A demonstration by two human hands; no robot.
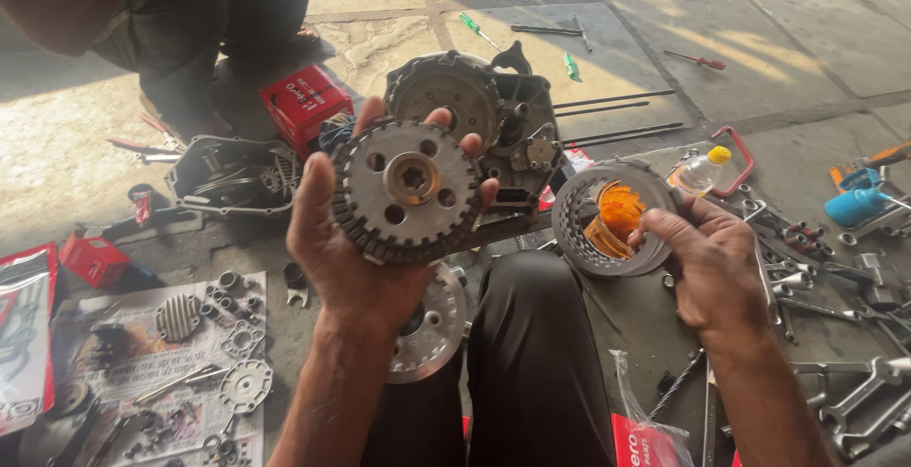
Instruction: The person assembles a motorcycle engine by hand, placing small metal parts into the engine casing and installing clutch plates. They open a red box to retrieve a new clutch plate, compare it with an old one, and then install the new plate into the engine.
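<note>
The person's left hand (346,239) holds up one round clutch hub (406,188), its flat face turned toward the camera, the fingers curled over the far rim and the thumb on the near left edge, so its axle hole points straight back at the viewer. The right hand (707,258) grips one stack of ringed plates (607,218) by its right edge, fingers closed on it, tilted and just right of the hub; the two parts sit near each other but apart. Behind them lies one open engine case (484,125) on the paved ground, with one red box (306,103) to its left. Spanners (854,401) lie scattered at the right; their number I cannot tell.
</note>
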